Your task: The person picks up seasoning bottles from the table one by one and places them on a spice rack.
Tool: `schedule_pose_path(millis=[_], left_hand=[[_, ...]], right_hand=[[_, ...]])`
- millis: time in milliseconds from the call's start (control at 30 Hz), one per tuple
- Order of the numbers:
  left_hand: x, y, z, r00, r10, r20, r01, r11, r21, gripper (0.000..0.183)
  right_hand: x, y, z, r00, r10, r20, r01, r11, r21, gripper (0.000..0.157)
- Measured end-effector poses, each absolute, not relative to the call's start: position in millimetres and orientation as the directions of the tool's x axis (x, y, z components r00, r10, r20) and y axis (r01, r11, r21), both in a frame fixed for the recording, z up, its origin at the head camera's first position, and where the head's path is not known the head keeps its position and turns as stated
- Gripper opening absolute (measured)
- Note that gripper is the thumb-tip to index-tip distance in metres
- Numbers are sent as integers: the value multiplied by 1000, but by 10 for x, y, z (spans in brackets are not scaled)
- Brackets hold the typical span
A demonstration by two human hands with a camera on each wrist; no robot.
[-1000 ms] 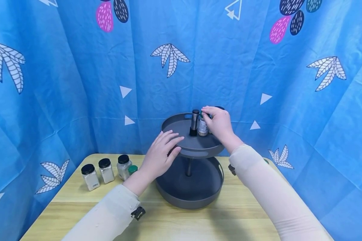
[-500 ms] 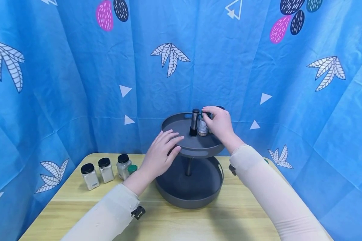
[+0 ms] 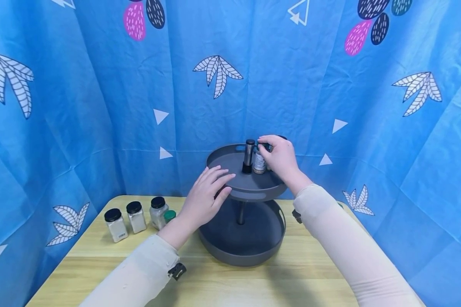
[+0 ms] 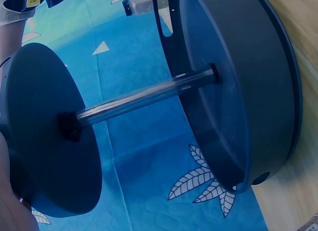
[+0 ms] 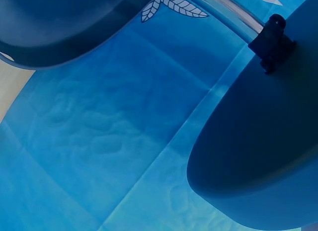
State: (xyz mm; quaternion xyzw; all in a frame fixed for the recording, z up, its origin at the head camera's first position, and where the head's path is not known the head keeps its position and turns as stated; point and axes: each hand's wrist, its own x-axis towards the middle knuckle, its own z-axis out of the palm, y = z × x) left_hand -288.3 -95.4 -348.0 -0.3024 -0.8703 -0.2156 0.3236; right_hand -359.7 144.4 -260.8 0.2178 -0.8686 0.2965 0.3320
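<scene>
A two-tier dark grey turntable stands in mid-table, its upper tray [image 3: 227, 158] above a wider lower tray [image 3: 240, 241]. On the upper tray, right beside the post [image 3: 248, 154], a small spice jar [image 3: 259, 163] stands upright. My right hand [image 3: 281, 157] holds this jar near its top, thumb and fingers around the cap. Another dark-capped jar [image 3: 282, 137] is mostly hidden behind that hand. My left hand [image 3: 202, 197] is at the upper tray's front-left rim, fingers extended and spread. Both wrist views show mainly the trays from the side, including the upper tray's underside [image 4: 52, 126].
Left on the wooden table [image 3: 100, 264] stand black-lidded jars [image 3: 117, 228], [image 3: 137, 219], [image 3: 158, 213] and a green-lidded jar [image 3: 170, 215], partly behind my left wrist. A blue patterned curtain [image 3: 215, 119] encloses the back and sides. A bit of green [image 3: 340, 205] shows behind my right sleeve.
</scene>
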Motion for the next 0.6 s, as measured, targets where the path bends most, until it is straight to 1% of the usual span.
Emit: schedule_pose_path(millis=[600], left_hand=[[-2901,-948,-3508,-610,378,696,657,732,179,43]], right_hand=[[-3556,1446,-2572,-708,-179,683,-563,727,-393,24]])
